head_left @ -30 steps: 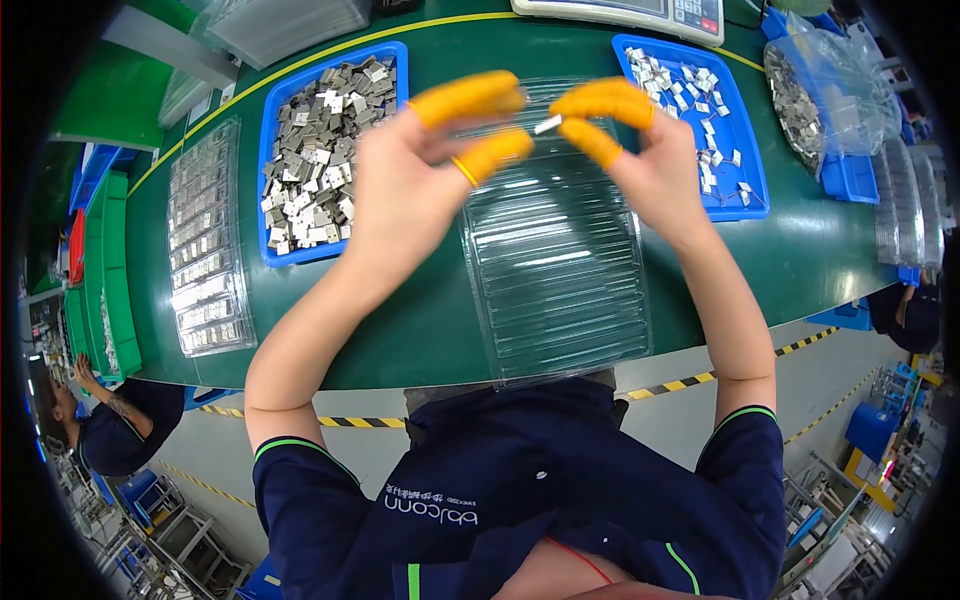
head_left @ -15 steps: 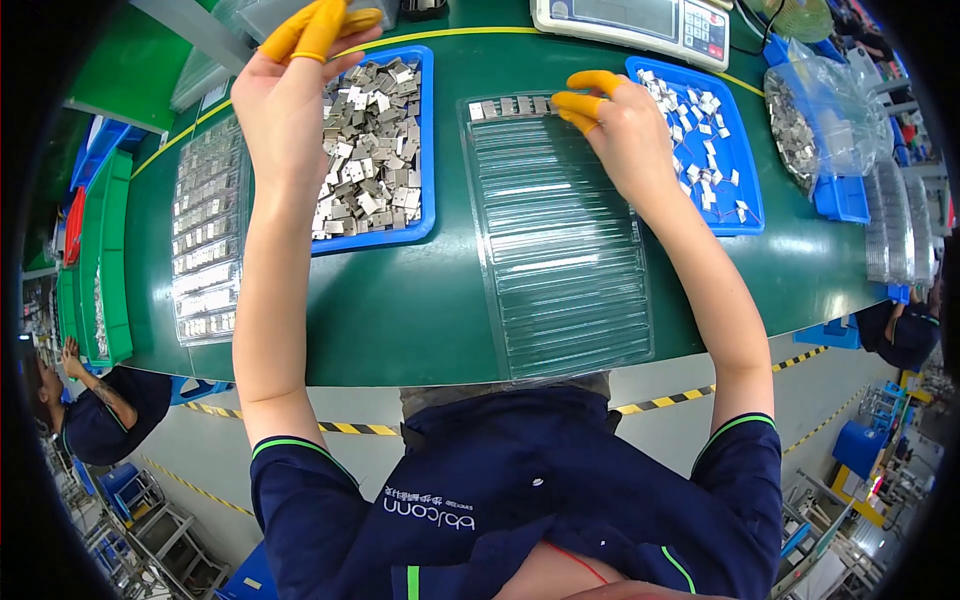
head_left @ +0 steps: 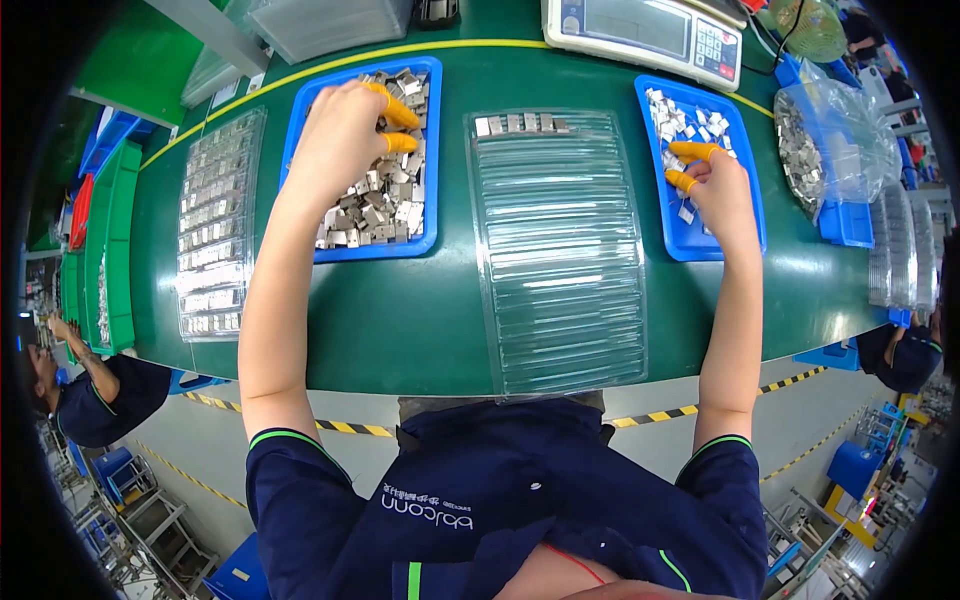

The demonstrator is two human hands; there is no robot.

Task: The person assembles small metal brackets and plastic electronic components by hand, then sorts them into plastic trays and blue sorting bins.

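My left hand (head_left: 340, 140), with yellow finger cots, reaches over the left blue tray (head_left: 432, 165). Its thumb and index finger are apart among small silvery metal pieces (head_left: 375, 215); no held piece shows. Over the right blue tray (head_left: 690, 250) is my right hand (head_left: 718, 190), cotted thumb and finger spread near small white parts with thin wires (head_left: 712, 125). Between the two trays lies a clear plastic blister tray (head_left: 560, 270) with many narrow ribbed slots. Several metal pieces (head_left: 515, 124) sit side by side in its far row, toward the left.
At the left lies a filled clear blister tray (head_left: 215, 225), with green bins (head_left: 110, 240) beyond it. A scale (head_left: 645, 35) stands at the far edge. On the right are a bag of metal parts (head_left: 800, 145) and stacked clear trays (head_left: 890, 240). Other people sit at both sides.
My left hand has come down from above the far edge into the metal pieces. My right hand has left the blister tray's far row and moved right, over the white parts.
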